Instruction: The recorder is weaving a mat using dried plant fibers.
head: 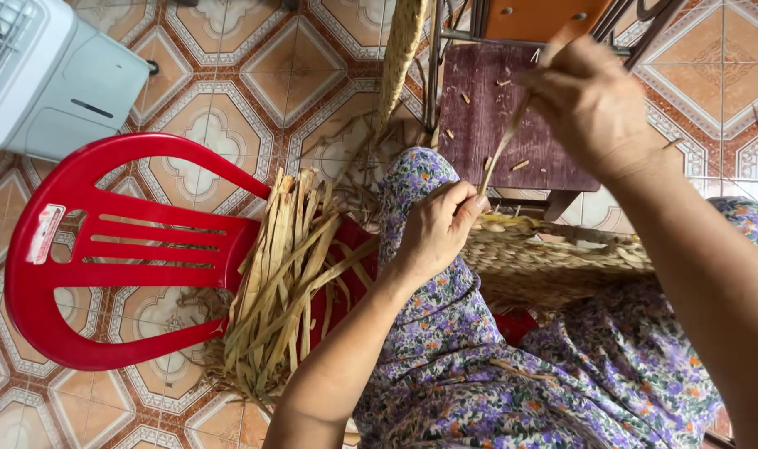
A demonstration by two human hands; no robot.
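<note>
My left hand (435, 226) rests on my knee with its fingers closed around the lower end of a thin dried straw strand (502, 150). My right hand (589, 100) is raised above it and pinches the strand's upper end, so the strand runs taut between both hands. A woven straw piece (553, 254) lies across my lap just right of the left hand. A braided straw band (400, 54) hangs upward beyond my knee.
A red plastic chair (88, 258) lies tipped to my left, with a bundle of dried straw strips (283, 291) on its seat. A dark wooden stool (495, 116) littered with straw bits stands ahead. A white appliance (46, 75) sits at top left on the patterned tile floor.
</note>
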